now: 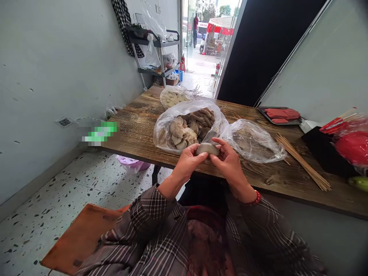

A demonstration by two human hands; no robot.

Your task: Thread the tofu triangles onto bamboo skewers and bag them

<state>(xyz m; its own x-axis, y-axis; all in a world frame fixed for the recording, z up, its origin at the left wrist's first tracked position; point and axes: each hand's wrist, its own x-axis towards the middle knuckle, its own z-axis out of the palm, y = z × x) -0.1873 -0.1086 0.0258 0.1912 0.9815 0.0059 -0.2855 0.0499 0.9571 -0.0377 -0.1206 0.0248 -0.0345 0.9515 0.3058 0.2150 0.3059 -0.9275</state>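
Note:
Between both hands I hold one grey-brown oyster mushroom (207, 148), just above the table's near edge. My left hand (188, 159) grips its left side, with the thumb along the lower rim. On the opposite side my right hand (227, 159) pinches it, thumb in front and index finger raised behind. Directly beyond my hands lies an open clear plastic bag (161, 134) full of oyster mushrooms (184, 130). A second clear bag (255, 142) lies flattened to the right, touching the first. Which fingers press the mushroom's back is hidden.
Bamboo skewers (304, 163) lie on the wooden table (135, 126) at right. Behind them are a tray of reddish pieces (283, 115) and a black box (324, 149). A bag of pale pieces (174, 97) sits at the far end. A shelf cart (156, 44) stands beyond.

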